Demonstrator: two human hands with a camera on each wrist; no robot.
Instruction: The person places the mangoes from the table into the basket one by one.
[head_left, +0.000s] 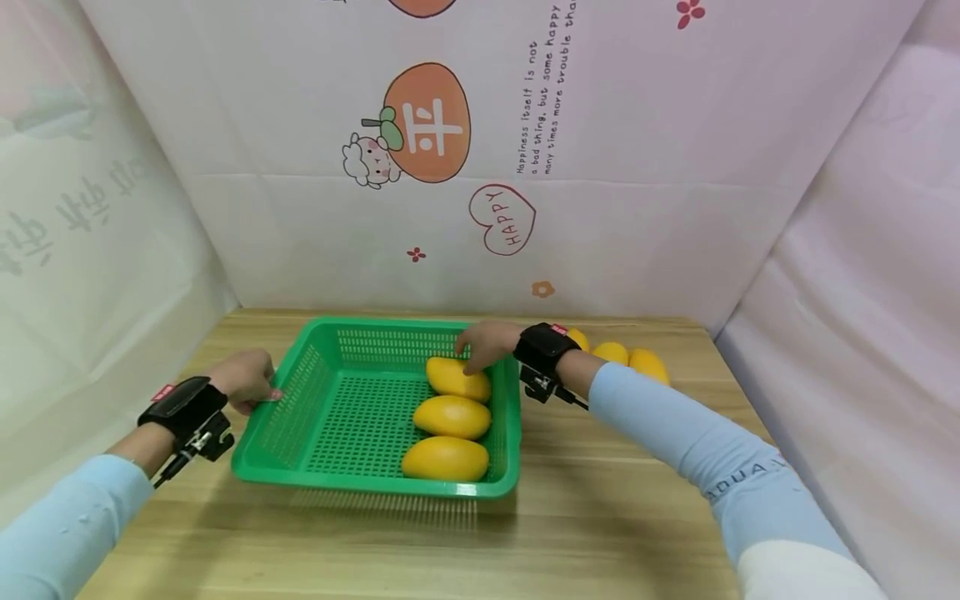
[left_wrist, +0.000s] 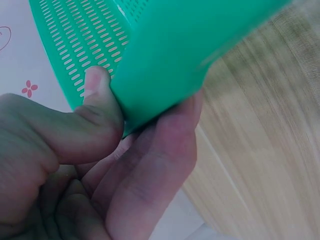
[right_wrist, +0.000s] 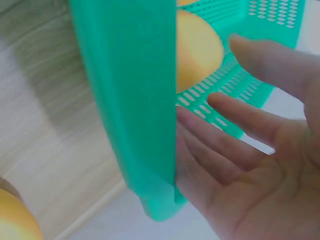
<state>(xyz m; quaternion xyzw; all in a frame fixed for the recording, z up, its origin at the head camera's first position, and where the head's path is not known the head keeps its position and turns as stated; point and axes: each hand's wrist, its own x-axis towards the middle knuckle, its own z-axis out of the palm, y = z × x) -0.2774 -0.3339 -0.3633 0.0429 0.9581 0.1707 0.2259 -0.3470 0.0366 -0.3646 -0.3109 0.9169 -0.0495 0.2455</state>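
A green plastic basket (head_left: 367,481) with slotted walls sits on the table. My left hand (head_left: 247,379) grips its left rim; in the left wrist view the thumb (left_wrist: 97,90) lies on the slotted inner side and the fingers are beneath the rim. Three yellow mangoes lie in a column along the basket's right side: a far mango (head_left: 453,382), a middle mango (head_left: 452,418) and a near mango (head_left: 446,459). Over the far right corner, my right hand (head_left: 489,343) reaches in beside the far mango. The right wrist view shows its fingers (right_wrist: 235,142) spread, holding nothing.
More mangoes (head_left: 648,364) lie on the wooden table (head_left: 600,517) right of the basket, partly hidden behind my right forearm. A printed white cloth (head_left: 637,233) stands along the table's back edge, with pale sheets on both sides.
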